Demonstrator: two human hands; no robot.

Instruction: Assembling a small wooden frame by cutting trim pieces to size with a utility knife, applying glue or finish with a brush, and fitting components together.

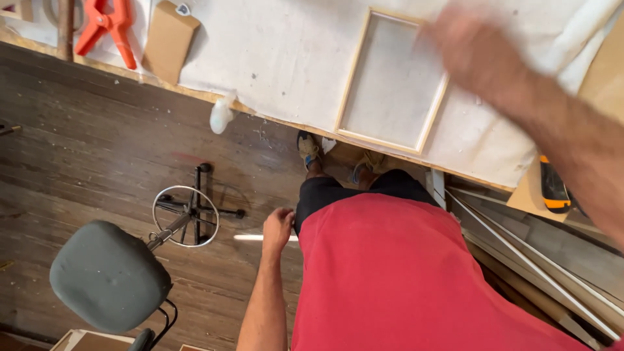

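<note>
Right hand [471, 45], blurred, reaches over the frame [392, 81] lying flat on the bench [286, 58]; finger state indiscernible. Left hand [278, 227] hangs loosely curled, empty, beside the thigh.

A wooden frame [392, 81] lies on the table [279, 71], a stool [109, 276] left below.

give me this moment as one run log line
left hand: loosely curled at hip, empty | right hand: blurred above wooden frame on white table | grey stool: on floor beside person
</note>
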